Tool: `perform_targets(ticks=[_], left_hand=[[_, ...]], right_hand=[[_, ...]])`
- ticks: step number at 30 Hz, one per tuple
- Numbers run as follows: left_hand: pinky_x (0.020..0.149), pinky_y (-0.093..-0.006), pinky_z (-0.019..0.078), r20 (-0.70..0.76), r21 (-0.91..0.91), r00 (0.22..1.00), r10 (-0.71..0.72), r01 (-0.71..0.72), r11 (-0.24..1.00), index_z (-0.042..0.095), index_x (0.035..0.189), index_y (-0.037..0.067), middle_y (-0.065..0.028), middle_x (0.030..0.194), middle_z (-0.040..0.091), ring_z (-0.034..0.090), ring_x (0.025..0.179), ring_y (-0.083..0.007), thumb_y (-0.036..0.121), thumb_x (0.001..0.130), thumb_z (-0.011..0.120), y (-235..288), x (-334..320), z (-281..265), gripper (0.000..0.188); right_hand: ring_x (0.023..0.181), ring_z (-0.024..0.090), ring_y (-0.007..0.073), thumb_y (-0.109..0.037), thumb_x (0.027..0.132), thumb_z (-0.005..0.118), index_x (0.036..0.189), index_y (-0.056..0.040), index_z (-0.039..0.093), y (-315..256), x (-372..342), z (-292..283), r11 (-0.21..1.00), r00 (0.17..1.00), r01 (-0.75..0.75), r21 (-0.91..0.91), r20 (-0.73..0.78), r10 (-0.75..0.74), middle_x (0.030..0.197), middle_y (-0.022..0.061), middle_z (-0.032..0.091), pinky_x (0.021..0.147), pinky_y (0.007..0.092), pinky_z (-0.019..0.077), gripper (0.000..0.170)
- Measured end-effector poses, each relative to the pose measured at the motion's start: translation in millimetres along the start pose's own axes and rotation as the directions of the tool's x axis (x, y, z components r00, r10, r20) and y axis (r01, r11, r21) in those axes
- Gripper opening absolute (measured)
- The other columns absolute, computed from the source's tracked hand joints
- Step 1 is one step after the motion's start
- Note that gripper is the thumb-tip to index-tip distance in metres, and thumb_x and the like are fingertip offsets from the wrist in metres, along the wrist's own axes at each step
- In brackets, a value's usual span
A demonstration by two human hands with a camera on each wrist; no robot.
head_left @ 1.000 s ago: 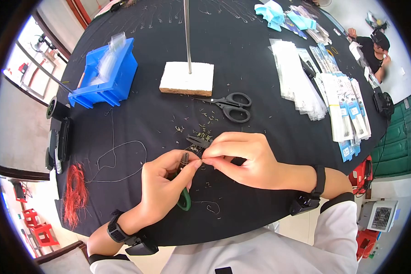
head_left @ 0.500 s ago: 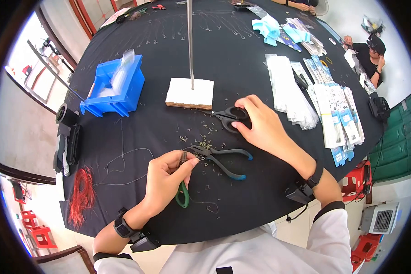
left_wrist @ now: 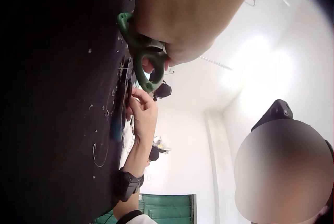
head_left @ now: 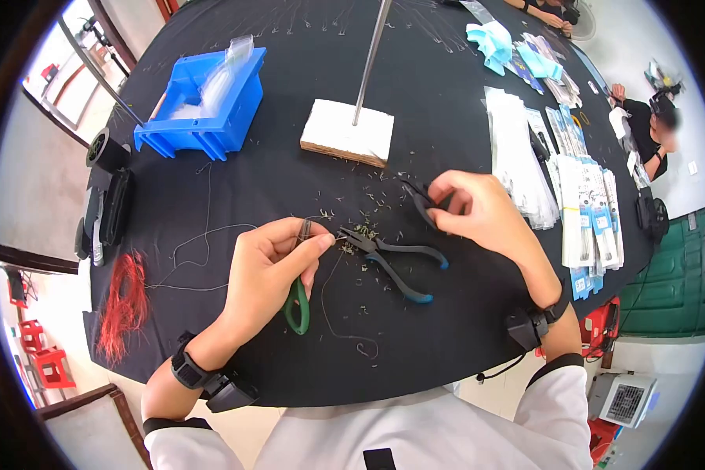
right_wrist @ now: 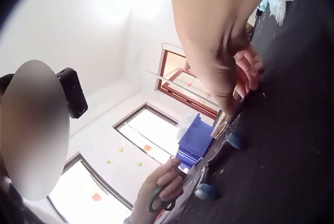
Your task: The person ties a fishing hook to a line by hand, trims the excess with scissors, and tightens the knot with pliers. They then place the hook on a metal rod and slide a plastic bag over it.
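In the head view the left hand [head_left: 270, 270] curls round a small green-handled tool [head_left: 297, 312], its thumb and forefinger pinching something tiny at the tips. The right hand [head_left: 478, 211] grips the black scissors [head_left: 421, 205] by the handles, above the cloth. Between the hands lie pliers [head_left: 388, 254] with blue-tipped handles, their jaws beside the left fingertips over small clippings [head_left: 362, 235]. A thin line [head_left: 327, 313] trails down from near the left fingertips. In the left wrist view the green loops [left_wrist: 149, 73] hang below the left hand.
A white block [head_left: 346, 133] with an upright metal rod stands beyond the pliers. At the left are a blue bin [head_left: 239, 117], a spool [head_left: 108, 152] and red threads [head_left: 123, 309]. Clear sleeves [head_left: 517, 157] and packets [head_left: 587, 215] lie at the right. Other people sit at the far edge.
The right hand first left the left fingertips for the scissors lying by the block, and now has them, drawn nearer. The left hand keeps its pinch and the green-handled tool.
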State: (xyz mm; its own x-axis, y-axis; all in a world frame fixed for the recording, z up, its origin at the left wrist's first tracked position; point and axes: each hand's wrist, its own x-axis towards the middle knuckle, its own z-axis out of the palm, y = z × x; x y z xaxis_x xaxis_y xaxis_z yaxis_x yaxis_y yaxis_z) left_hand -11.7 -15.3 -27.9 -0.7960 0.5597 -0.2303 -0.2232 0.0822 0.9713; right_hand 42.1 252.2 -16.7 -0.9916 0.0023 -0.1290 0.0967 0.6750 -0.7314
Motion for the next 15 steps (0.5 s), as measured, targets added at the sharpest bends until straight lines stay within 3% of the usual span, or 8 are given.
perform_targets(ticks=[3, 5, 8, 15], left_hand=[[0.038, -0.0197, 0.0345, -0.031, -0.016, 0.999, -0.011, 0.010, 1.000, 0.059, 0.087, -0.006, 0.0002, 0.051, 0.047, 0.045, 0.039, -0.0064, 0.009, 0.088, 0.056, 3.9, 0.9, 0.7, 0.015], [0.037, -0.0202, 0.0342, -0.026, -0.033, 0.999, -0.019, 0.019, 0.999, 0.059, 0.087, -0.007, -0.0005, 0.050, 0.047, 0.044, 0.038, -0.0073, 0.008, 0.087, 0.056, 5.2, 0.9, 0.5, 0.015], [0.035, -0.0206, 0.0339, -0.032, -0.059, 0.999, -0.023, 0.021, 0.998, 0.058, 0.087, -0.008, -0.0014, 0.050, 0.047, 0.043, 0.036, -0.0082, 0.007, 0.087, 0.056, 8.7, -0.1, 0.1, 0.015], [0.032, -0.0207, 0.0322, -0.057, -0.075, 0.997, -0.051, 0.046, 0.996, 0.056, 0.085, -0.008, -0.0016, 0.046, 0.043, 0.039, 0.032, -0.0084, 0.007, 0.086, 0.055, 16.6, -3.4, -0.3, 0.016]], right_hand=[[0.055, 0.056, 0.0077, -0.006, 0.079, 0.064, 0.091, 0.0013, 0.060, -13.1, -6.2, -1.4, 0.883, 0.969, -0.176, 0.434, 0.234, 0.078, 0.071, 0.0039, 0.062, 0.051, 0.0220, 0.0434, 0.015], [0.065, 0.055, 0.0052, -0.005, 0.082, 0.061, 0.093, 0.0019, 0.059, -14.7, -10.1, 5.5, 0.866, 0.948, -0.141, 0.480, 0.318, -0.022, 0.076, 0.0034, 0.061, 0.053, 0.0195, 0.0439, 0.012], [0.066, 0.052, 0.0057, -0.004, 0.080, 0.062, 0.093, 0.0030, 0.057, -12.8, -16.0, 14.5, 0.872, 0.910, 0.024, 0.489, 0.350, -0.221, 0.077, 0.0054, 0.057, 0.054, 0.0202, 0.0442, 0.016], [0.062, 0.051, 0.0117, -0.008, 0.077, 0.062, 0.091, 0.0030, 0.053, -13.7, -15.9, 20.2, 0.799, 0.866, -0.034, 0.600, 0.417, -0.277, 0.074, 0.0059, 0.054, 0.052, 0.0217, 0.0444, 0.020]])
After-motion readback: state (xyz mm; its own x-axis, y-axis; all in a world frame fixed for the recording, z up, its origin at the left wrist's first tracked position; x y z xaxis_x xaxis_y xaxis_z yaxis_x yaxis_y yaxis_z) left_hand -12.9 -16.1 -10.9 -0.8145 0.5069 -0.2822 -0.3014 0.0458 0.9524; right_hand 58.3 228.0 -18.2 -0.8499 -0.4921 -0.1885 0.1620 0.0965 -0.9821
